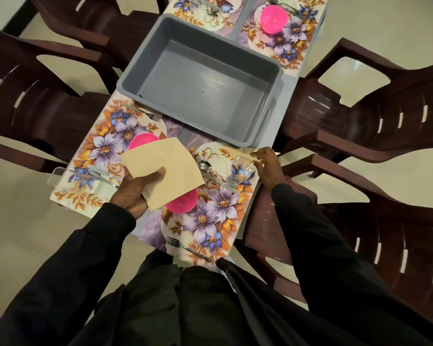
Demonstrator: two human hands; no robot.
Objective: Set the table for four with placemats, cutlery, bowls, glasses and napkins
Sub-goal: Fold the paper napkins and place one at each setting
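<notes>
Small table [285,96] ringed by dark plastic chairs [48,96], floral mats laid at every place, grey tub [205,83] at centre. Held the folded napkins [170,166] in the left hand [133,193], thumb clamped on top and fingers beneath, the stack hovering above the two near pink bowls [183,202] and touching neither. Rested the right hand [269,166] at the far corner of the near-right placemat [210,221], just beside the glass [240,168], fingers bent down onto the mat. Showed a pale sliver under those fingertips, perhaps a napkin; could not tell whether pinched or merely pressed. Judged the napkin step to be in hand. Called for peeling a single sheet off the stack with the right hand, keeping the left thumb firm so the rest did not slide. Called too for laying it flat near the spoon [205,167], wide of the glass lest a knuckle tip it.
</notes>
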